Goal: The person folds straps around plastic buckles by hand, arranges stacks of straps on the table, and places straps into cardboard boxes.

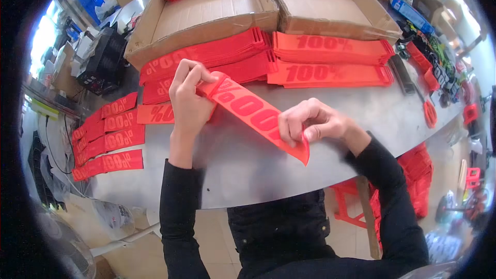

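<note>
A red strip with printed lettering (pixel 248 109) is stretched at a slant above the grey table, between both hands. My left hand (pixel 191 90) pinches its upper left end, the fingers closed on it. At its lower right end my right hand (pixel 312 124) has thumb and fingers closed on the strip, near a pointed corner. Beneath my left hand lies another red strip (pixel 152 114), partly hidden. Behind the hands are stacks of red strips marked 100% (pixel 330 74), and a further stack (pixel 232 70) lies behind the held strip.
Two open cardboard boxes (pixel 206 30) holding red strips stand at the table's back. Overlapping red strips (pixel 124 161) lie at the left. Scissors with red handles (pixel 430 113) lie at the right, near a dark bar (pixel 402 75). Below the table edge is a red stool (pixel 343 201).
</note>
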Tool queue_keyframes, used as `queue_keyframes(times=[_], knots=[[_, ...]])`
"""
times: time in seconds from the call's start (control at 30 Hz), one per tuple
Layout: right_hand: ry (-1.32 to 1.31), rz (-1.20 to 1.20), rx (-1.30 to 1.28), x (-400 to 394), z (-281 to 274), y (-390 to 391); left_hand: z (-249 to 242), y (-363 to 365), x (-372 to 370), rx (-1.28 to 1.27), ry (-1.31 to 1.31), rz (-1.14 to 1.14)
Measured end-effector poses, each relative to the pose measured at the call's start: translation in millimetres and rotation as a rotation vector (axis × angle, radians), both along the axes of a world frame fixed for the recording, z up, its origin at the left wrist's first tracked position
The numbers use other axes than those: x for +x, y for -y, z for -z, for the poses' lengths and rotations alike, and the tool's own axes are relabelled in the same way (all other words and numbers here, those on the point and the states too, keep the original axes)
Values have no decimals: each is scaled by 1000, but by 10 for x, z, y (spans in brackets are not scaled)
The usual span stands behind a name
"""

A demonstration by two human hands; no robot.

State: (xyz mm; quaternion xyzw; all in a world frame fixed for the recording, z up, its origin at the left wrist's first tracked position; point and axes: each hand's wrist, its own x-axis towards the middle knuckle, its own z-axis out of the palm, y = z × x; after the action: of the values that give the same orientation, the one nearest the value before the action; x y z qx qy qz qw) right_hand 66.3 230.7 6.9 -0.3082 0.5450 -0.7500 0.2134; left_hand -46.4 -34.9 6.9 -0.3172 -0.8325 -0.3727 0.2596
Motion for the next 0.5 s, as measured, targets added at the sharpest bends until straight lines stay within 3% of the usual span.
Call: queue_keyframes(times=[0.07, 0.13, 0.17, 0.23, 0.33, 0.5], knots=[[-2, 30, -48, -4, -25, -10, 41, -35, -28, 152, 27, 124], [118, 341, -176, -40, -42, -38, 50, -29, -43, 226, 33, 186], [183, 496, -242, -49, -40, -45, 50, -6, 6, 197, 157, 196], [219, 539, -292, -72, -20, -83, -28, 0, 132, 140, 406, 213], [291, 637, -388, -97, 15, -170, -297, -173, 343, -95, 337, 267], [287, 659, -461, -86, 21, -236, -246, -202, 318, -149, 133, 381]])
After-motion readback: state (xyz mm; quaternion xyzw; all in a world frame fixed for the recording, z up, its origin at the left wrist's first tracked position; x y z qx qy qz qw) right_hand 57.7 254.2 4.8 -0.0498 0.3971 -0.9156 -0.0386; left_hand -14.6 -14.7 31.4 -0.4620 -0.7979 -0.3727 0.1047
